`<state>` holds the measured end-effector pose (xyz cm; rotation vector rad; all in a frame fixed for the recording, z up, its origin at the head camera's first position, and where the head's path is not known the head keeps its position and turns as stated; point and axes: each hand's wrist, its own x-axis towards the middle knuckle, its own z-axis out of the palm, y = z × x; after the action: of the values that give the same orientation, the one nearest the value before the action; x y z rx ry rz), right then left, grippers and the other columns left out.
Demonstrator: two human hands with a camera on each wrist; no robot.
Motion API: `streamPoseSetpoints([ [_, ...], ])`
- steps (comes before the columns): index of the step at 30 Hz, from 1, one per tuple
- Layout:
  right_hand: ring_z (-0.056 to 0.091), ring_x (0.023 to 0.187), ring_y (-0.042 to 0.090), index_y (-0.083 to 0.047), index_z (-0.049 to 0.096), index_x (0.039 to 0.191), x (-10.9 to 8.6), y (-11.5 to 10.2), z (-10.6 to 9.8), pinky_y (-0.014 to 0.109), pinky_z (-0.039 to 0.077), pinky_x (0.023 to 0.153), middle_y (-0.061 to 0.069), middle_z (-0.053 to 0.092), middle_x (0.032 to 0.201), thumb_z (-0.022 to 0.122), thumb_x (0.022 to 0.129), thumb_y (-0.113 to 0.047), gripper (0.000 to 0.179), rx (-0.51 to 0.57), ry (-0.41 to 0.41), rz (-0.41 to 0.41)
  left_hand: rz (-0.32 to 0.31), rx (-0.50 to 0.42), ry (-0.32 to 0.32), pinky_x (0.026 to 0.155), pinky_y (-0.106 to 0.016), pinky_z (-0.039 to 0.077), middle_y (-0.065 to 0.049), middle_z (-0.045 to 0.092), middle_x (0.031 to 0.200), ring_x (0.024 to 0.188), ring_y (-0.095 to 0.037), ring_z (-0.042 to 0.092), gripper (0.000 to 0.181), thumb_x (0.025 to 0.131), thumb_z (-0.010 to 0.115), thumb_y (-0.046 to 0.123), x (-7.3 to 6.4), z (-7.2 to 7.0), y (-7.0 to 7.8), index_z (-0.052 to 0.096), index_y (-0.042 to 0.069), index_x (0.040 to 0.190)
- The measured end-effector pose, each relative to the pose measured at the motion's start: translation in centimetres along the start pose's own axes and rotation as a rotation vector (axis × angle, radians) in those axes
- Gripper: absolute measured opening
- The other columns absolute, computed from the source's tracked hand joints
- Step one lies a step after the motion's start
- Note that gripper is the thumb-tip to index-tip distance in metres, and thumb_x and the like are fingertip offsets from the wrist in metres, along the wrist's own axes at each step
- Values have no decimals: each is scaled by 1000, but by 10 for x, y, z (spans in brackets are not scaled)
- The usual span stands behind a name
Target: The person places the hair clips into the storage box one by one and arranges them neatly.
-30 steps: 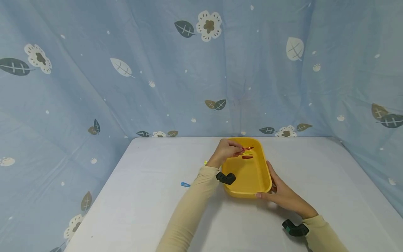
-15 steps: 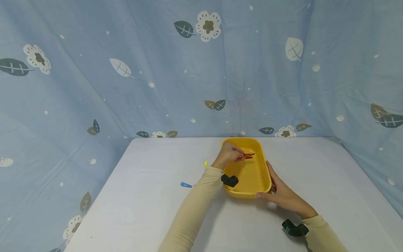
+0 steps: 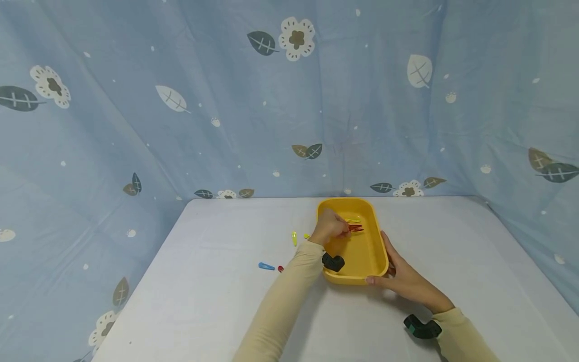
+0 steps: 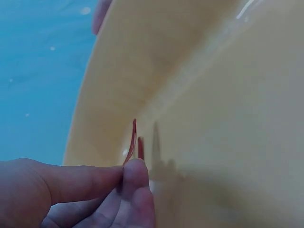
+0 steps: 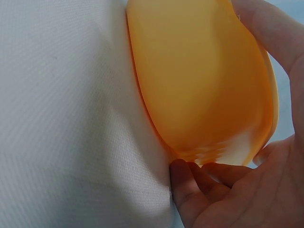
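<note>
My left hand [image 3: 333, 227] reaches inside the yellow plastic tray [image 3: 356, 257]. Its thumb and index finger pinch a red snap hair clip [image 4: 133, 137], which points up past the fingertips in the left wrist view. Just beside it is a second red hair clip [image 4: 141, 148], partly hidden by a fingertip. A yellow hair clip [image 3: 353, 220] lies in the tray beyond the red ones. My right hand [image 3: 409, 282] holds the tray's near right corner, thumb at the near rim and fingers along the outer wall, low by the tabletop in the right wrist view.
Left of the tray on the white table [image 3: 203, 301] lie a yellow clip [image 3: 294, 239], a blue clip [image 3: 266, 266] and a red clip [image 3: 281, 269]. Another yellow piece [image 3: 307, 236] shows beside the left wrist. A blue patterned curtain [image 3: 226, 100] hangs behind the table.
My left hand has moved slightly nearer inside the tray, bringing its red clip from beyond the yellow one to beside the other red clip. The right hand stays on the tray.
</note>
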<state>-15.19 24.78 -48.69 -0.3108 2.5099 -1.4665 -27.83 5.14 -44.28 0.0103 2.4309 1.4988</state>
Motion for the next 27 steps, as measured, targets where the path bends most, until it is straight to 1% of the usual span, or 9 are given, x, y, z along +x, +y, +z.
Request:
streamPoseSetpoints([
  [3, 41, 148, 40, -23, -17, 165, 0, 0, 0, 28, 46, 109, 18, 0, 175, 77, 92, -35, 120, 3, 1, -1, -13, 32, 13, 74, -33, 63, -16, 80, 86, 81, -30, 79, 8, 91, 72, -3, 0, 2, -1, 79, -5, 90],
  [4, 41, 148, 41, -22, -17, 165, 0, 0, 0, 34, 47, 111, 18, 0, 175, 77, 92, -35, 120, 3, 1, -2, -15, 41, 17, 74, -33, 63, -15, 80, 86, 81, -29, 79, 8, 91, 72, -2, 0, 3, -1, 79, -5, 90],
  [7, 39, 149, 42, -22, -17, 165, -1, 0, 0, 50, 45, 114, 18, -1, 175, 78, 92, -35, 120, 0, 5, 1, -13, 55, 28, 73, -33, 63, -16, 80, 86, 81, -30, 79, 9, 90, 72, -3, 0, 4, -1, 80, -5, 90],
  [9, 39, 149, 43, -21, -16, 165, -1, 0, 0, 56, 42, 115, 18, -1, 175, 78, 91, -36, 121, 2, 7, 4, -10, 52, 31, 73, -34, 63, -17, 80, 87, 81, -31, 79, 10, 91, 70, -4, 0, 4, 0, 80, -7, 90],
  [13, 37, 151, 44, -21, -16, 165, 0, 0, 1, 58, 39, 116, 18, -2, 175, 78, 91, -37, 121, 1, 8, 10, -20, 19, 26, 74, -37, 64, -21, 79, 91, 83, -35, 79, 12, 91, 67, -8, 0, 5, 0, 79, -12, 90],
  [16, 35, 152, 44, -20, -16, 165, 0, -1, 1, 59, 37, 117, 18, -2, 175, 79, 91, -37, 122, 0, 11, 12, -27, 0, 21, 75, -37, 64, -23, 79, 92, 84, -36, 79, 12, 92, 67, -9, 1, 5, 0, 78, -13, 91],
  [22, 33, 153, 44, -19, -16, 165, 0, -1, 1, 59, 36, 117, 18, -3, 175, 79, 90, -37, 122, -3, 13, 12, -40, 5, 16, 71, -35, 64, -23, 79, 89, 81, -35, 79, 11, 91, 68, -8, 3, 5, -1, 77, -13, 91],
  [27, 35, 152, 44, -19, -16, 165, 0, -2, 1, 59, 37, 117, 19, -2, 175, 79, 90, -38, 122, -10, 15, 8, -52, -1, 11, 70, -34, 64, -24, 78, 88, 81, -36, 78, 10, 90, 69, -7, 3, 5, -1, 77, -13, 92],
])
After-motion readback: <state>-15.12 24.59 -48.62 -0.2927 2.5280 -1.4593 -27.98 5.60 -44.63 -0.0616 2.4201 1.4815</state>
